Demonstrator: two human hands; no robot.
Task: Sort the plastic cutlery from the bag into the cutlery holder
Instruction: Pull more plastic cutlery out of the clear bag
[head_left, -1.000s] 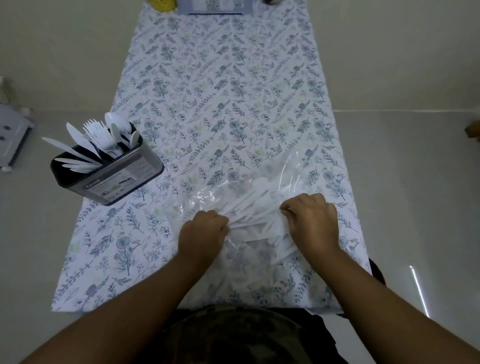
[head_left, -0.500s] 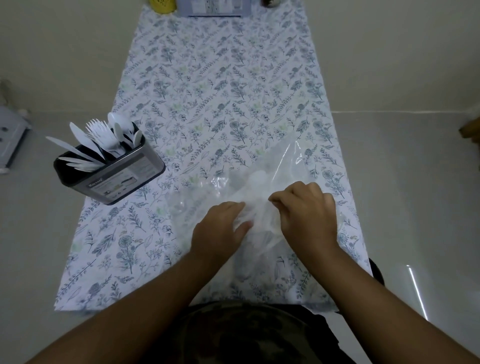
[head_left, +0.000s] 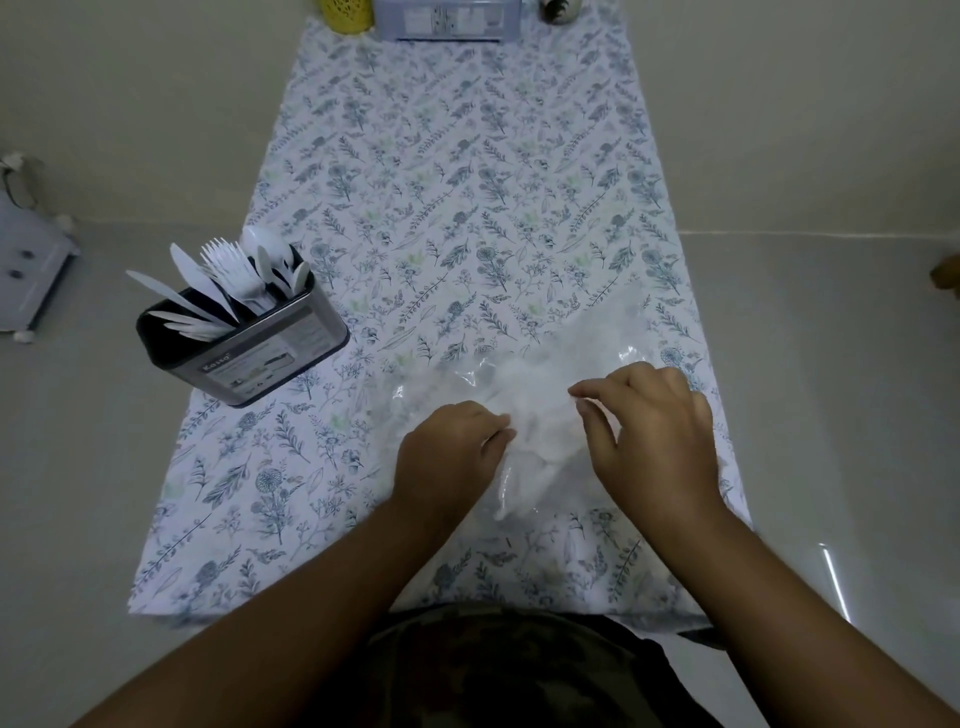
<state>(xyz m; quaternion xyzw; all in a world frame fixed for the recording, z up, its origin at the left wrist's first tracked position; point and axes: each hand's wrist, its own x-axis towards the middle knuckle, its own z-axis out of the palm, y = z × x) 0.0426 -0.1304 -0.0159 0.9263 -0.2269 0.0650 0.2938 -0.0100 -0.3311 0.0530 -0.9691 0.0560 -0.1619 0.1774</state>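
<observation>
A clear plastic bag (head_left: 550, 415) lies crumpled on the near end of a table covered with a floral cloth (head_left: 457, 182), and blurred white shapes of cutlery (head_left: 524, 467) show through the film between the two hands. The left hand (head_left: 447, 449) rests on the bag's left side with its fingers curled inward, pinching a fold of plastic at its fingertips. The right hand (head_left: 649, 431) is just beside it on the right, thumb and forefinger drawn together on the film near the top of the bunched part, the other fingers bent over the bag (whether it holds a piece of cutlery through the plastic, I cannot tell). Well apart to the left, at the table's left edge, stands a dark metal holder (head_left: 244, 348) with a label on its side; white forks, knives and spoons stick out of its top. At the far end sit a yellow pot (head_left: 347, 13) and a pale box (head_left: 447, 20).
</observation>
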